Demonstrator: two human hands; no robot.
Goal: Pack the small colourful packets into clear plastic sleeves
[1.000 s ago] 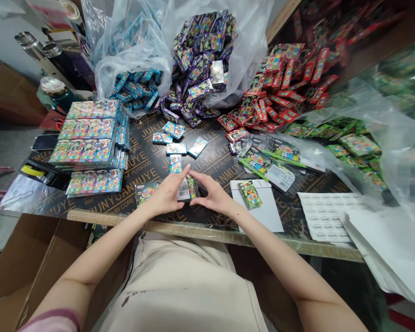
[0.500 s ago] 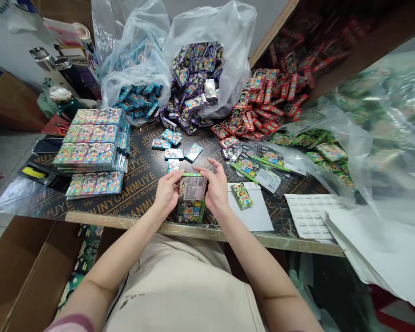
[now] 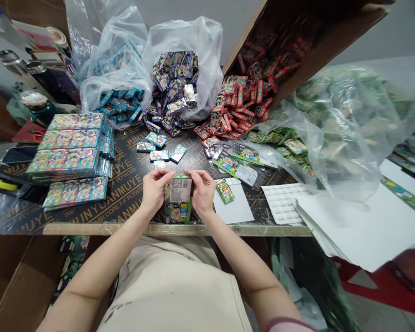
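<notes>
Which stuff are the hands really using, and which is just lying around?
In use: left hand and right hand, both holding the upright green packet.
Lying about: blue packets, red pile, wrapped stacks, sticker sheet.

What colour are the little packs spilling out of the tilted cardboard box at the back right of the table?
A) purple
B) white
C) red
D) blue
C: the tilted cardboard box spills red packs onto the table; the blue packs and purple packs sit in clear plastic bags further left.
</notes>
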